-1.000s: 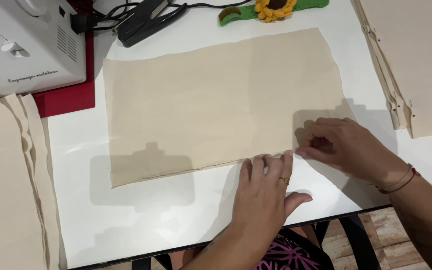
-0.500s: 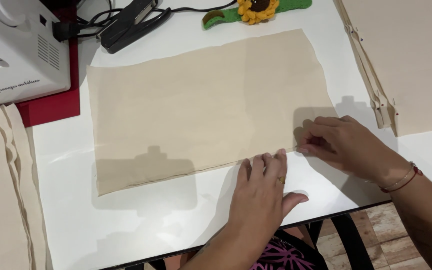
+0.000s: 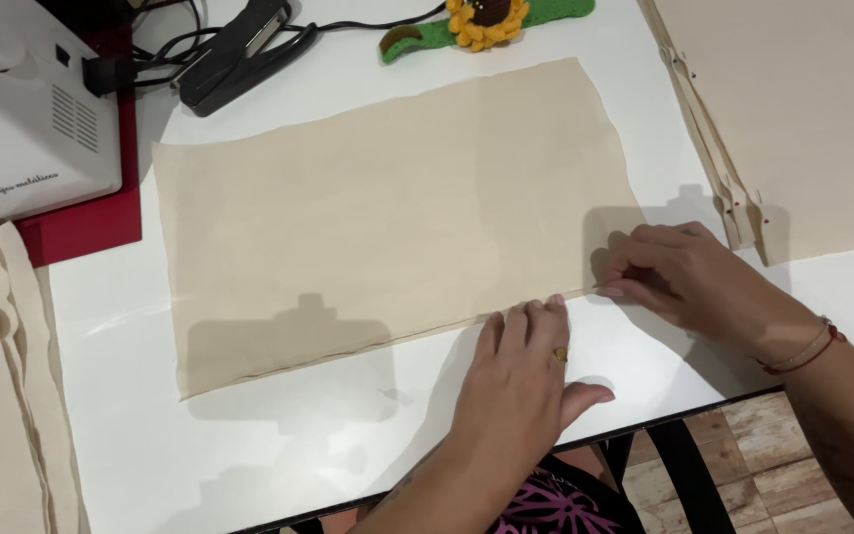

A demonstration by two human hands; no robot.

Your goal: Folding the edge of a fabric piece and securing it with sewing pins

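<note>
Pressing the beige cloth (image 3: 387,213)'s near edge, both hands' fingers (image 3: 531,321) touch it.

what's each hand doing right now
Left hand: open, flat, fingertips pressing the near edge of the beige cloth.
Right hand: fingers curled on the cloth's near right corner; a pinch cannot be told.

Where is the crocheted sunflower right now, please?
In the head view, the crocheted sunflower lies at the white table's far edge, beyond the beige fabric panel, right of the black stapler.
</note>
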